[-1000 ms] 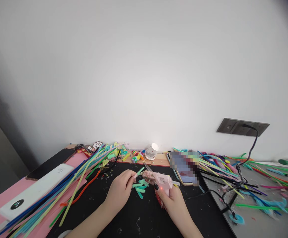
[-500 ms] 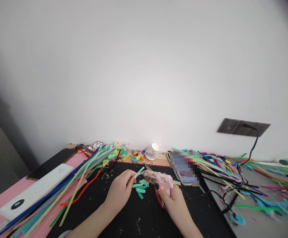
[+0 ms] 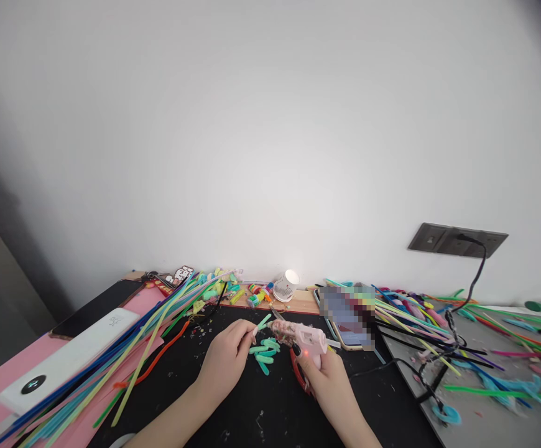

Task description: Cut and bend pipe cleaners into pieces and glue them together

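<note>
Between the fingertips of my left hand (image 3: 231,350) a short light-green piece of pipe cleaner (image 3: 264,322) is pinched. My right hand (image 3: 327,381) is wrapped round a pale pink hot glue gun (image 3: 311,340), whose red light glows. Its dirty, fuzz-covered nozzle points left, close to the pinched piece; I cannot tell whether they touch. Several short green pipe cleaner pieces (image 3: 265,359) lie on the black mat just below the nozzle. Scissors with red handles (image 3: 300,372) rest partly hidden beneath the glue gun and my right hand.
Long pipe cleaners (image 3: 125,358) and a white power bank (image 3: 68,356) lie at left. A paper cup (image 3: 286,285) stands by the wall. A phone (image 3: 349,323) and more pipe cleaners (image 3: 420,320) lie at right. A black cord (image 3: 476,280) runs to the wall socket. Another person's blurred hand shows far right.
The glue gun in my right hand has shifted very slightly right, its nozzle drawing a little off the green piece. My left hand has stayed put. The other person's hand at far right has moved.
</note>
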A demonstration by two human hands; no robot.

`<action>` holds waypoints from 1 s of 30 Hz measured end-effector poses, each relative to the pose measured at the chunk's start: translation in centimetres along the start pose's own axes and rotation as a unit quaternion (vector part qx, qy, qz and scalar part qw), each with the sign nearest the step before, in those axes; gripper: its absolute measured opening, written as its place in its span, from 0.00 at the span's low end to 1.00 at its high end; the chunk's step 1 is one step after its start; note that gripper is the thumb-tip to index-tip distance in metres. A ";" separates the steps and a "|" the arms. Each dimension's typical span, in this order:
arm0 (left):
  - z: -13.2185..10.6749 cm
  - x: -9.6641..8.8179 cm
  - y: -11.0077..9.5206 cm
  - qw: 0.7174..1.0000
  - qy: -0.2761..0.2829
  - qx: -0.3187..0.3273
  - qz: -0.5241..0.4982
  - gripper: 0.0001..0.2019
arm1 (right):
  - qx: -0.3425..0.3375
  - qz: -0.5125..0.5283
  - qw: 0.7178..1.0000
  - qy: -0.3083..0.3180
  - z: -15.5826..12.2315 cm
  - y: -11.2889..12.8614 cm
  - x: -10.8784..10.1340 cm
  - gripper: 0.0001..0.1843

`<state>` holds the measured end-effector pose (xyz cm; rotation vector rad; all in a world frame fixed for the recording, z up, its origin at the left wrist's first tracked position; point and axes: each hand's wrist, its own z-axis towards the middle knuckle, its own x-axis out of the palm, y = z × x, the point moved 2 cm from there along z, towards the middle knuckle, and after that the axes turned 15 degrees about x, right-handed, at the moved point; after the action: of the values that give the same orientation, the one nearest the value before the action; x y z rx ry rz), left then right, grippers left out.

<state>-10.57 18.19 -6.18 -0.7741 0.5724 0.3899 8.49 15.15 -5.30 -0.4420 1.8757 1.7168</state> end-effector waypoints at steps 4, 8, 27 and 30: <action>-0.1 0.1 0.1 1.000 0.001 -0.002 0.002 0.13 | 0.007 -0.002 1.000 0.000 -0.1 0.1 -0.1 0.19; -0.2 0.0 0.1 1.000 0.002 0.001 0.001 0.12 | 0.031 0.004 0.999 0.009 -0.1 -0.2 0.1 0.19; -0.2 0.0 0.3 1.000 -0.001 0.002 0.006 0.12 | 0.056 0.015 0.998 0.006 0.2 -0.8 0.4 0.17; -0.1 0.0 0.2 1.000 -0.001 0.003 0.004 0.12 | 0.053 0.010 0.999 0.001 0.2 -0.6 0.4 0.18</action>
<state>-10.70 18.23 -6.39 -0.7655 0.5742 0.3972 8.62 15.26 -6.03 -0.3837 1.9679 1.6211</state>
